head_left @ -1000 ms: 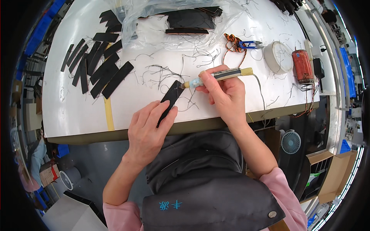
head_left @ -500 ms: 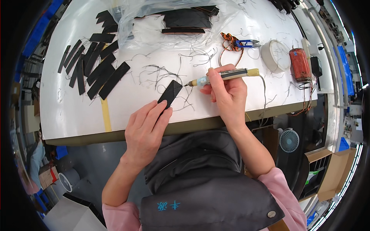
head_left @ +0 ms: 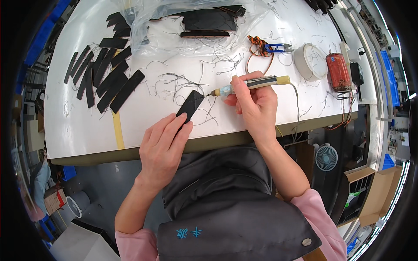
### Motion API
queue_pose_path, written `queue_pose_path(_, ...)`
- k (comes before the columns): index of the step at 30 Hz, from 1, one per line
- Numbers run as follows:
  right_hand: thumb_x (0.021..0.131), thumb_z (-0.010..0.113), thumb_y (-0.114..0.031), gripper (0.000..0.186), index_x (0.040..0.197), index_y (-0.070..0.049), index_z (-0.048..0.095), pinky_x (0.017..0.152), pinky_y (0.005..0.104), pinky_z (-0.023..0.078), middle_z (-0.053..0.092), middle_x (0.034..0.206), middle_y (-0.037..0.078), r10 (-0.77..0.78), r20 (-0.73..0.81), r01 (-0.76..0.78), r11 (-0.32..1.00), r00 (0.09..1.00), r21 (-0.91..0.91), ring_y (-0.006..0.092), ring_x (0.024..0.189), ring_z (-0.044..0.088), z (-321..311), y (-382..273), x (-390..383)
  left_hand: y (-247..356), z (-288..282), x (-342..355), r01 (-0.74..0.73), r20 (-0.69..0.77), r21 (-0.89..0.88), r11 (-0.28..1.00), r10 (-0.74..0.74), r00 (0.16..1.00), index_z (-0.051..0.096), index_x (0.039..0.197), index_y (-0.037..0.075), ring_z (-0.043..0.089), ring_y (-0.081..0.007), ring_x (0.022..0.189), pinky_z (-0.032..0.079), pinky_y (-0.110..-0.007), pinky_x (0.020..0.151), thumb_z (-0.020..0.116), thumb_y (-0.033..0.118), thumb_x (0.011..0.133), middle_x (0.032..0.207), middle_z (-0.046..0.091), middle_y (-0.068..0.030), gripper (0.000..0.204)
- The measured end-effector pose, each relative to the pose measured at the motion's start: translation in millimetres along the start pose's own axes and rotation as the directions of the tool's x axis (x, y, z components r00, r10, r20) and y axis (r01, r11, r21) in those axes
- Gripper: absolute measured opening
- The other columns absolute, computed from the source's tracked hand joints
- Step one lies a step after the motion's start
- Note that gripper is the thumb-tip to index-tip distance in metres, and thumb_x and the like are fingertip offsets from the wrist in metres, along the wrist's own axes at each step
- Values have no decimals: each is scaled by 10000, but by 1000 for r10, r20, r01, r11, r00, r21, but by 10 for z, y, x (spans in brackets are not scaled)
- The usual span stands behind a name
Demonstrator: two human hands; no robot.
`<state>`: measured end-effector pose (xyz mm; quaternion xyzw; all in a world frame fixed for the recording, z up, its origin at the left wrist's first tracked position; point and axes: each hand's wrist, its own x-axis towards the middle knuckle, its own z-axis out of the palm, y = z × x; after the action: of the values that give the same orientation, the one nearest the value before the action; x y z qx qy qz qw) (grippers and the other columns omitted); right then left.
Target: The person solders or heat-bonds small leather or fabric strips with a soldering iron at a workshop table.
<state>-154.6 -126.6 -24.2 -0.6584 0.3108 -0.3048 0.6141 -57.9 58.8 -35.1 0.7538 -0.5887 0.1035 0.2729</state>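
My left hand (head_left: 163, 141) grips a flat black strip (head_left: 191, 103), with the fingers over its near end. The strip lies slantwise at the table's front, its far end bare. My right hand (head_left: 257, 101) pinches a corded thread-burner pen (head_left: 261, 82) between thumb and fingers. Its thin dark tip points left, at or very near the strip's upper right corner; actual contact cannot be made out. A grey cord (head_left: 298, 102) hangs from the pen's back end over the table edge. Dark loose threads (head_left: 176, 85) are scattered just beyond the strip.
Several similar black strips (head_left: 114, 85) lie at the left. A clear plastic bag (head_left: 170, 45) with black pieces is at the back. Blue thread snips (head_left: 278, 48) on an orange-black cord, a white tape roll (head_left: 310, 62) and a red cylinder with wires (head_left: 338, 71) are at the right.
The pen's tip has come slightly closer to the strip's corner. Both hands keep their hold, and the whole view has shifted a little.
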Motion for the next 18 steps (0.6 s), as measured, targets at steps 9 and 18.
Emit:
queue_pose_path(9,958,577,-169,160,889,-25,569,551,228,511,515,619,-13,31,-63,-25,995,998,96,32,518,477,31,-73,-5,-37,-58,-1,-8,22,-21,1000,8,1000,658,1026,25,613,-271,1049,487,-349,807,629,-70,707,1117,649,-86,334)
queue_pose_path(18,911,656,-173,189,874,10,629,461,184,392,640,668,28,-21,24,22,999,1000,-38,35,579,595,66,-26,-36,-62,-95,-2,-19,43,-50,999,21,999,652,1023,28,615,-273,1064,486,-347,825,624,-69,707,1128,655,-84,333)
